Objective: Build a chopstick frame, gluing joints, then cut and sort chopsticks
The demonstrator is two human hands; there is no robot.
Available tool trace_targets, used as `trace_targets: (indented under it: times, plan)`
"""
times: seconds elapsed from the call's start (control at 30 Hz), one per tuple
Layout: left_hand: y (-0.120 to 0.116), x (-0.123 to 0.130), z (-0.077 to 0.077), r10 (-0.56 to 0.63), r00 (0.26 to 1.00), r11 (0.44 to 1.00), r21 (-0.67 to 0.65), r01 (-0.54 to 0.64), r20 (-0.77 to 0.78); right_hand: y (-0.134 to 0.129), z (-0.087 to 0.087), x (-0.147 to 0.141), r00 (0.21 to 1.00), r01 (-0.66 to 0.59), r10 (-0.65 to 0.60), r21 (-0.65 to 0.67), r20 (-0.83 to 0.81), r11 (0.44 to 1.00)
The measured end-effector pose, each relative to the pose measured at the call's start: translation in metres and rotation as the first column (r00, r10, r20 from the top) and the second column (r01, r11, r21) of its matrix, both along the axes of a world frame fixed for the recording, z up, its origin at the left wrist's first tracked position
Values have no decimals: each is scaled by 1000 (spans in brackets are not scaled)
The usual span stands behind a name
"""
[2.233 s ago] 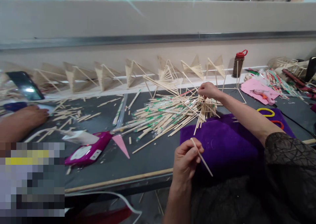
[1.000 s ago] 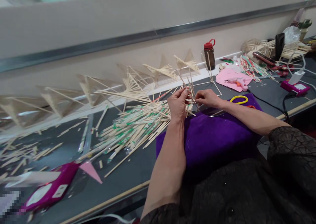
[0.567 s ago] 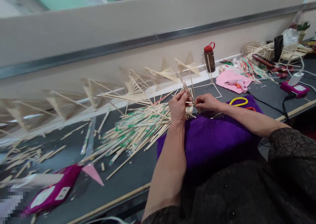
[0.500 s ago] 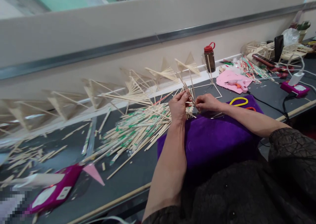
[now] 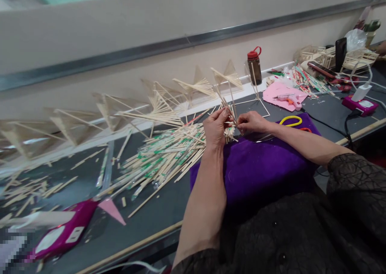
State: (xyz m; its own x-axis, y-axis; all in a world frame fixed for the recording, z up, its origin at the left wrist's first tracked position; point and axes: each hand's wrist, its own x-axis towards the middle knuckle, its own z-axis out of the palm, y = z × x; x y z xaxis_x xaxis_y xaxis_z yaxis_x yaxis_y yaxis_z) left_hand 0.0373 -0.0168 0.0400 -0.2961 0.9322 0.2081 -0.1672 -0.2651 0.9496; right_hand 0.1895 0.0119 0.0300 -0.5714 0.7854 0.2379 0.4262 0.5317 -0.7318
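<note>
My left hand (image 5: 214, 127) is closed around a few thin wooden chopsticks (image 5: 226, 106) that stand up at a slant from its fingers. Close on its right, my right hand (image 5: 252, 122) pinches the lower end of the same chopsticks, its fingertips partly hiding them. Both hands are above the far edge of a purple cloth (image 5: 256, 169). Scissors with a yellow handle (image 5: 292, 117) lie on that cloth beside my right wrist. Left of my left hand spreads a pile of chopsticks (image 5: 171, 153), many in clear wrappers with green print.
Fanned stick structures (image 5: 157, 109) line the wall. A square stick frame (image 5: 265, 108) stands beyond my right hand. Behind it is a red-capped bottle (image 5: 255, 71). A glue gun (image 5: 288, 99) rests on pink paper (image 5: 271, 93). Magenta power strips lie right (image 5: 351, 104) and left (image 5: 81, 213).
The whole view has shifted slightly, so things appear a little higher and further left. Both hands keep hold of the chopsticks in nearly the same pose.
</note>
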Motion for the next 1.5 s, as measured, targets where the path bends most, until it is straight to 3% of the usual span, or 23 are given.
trace_targets:
  times: [0.27,0.93,1.5]
  plan:
    - [-1,0,1,14,999,1000,9,-14,-34,1,-1,0,999,11,-13,70,36,998]
    - [-4,1,1,29,999,1000,-10,-29,-30,3,-3,-1,999,-6,5,20,35,1000]
    - [-3,1,1,34,999,999,0,-34,-12,6,-7,-2,997,-18,11,100,72,995]
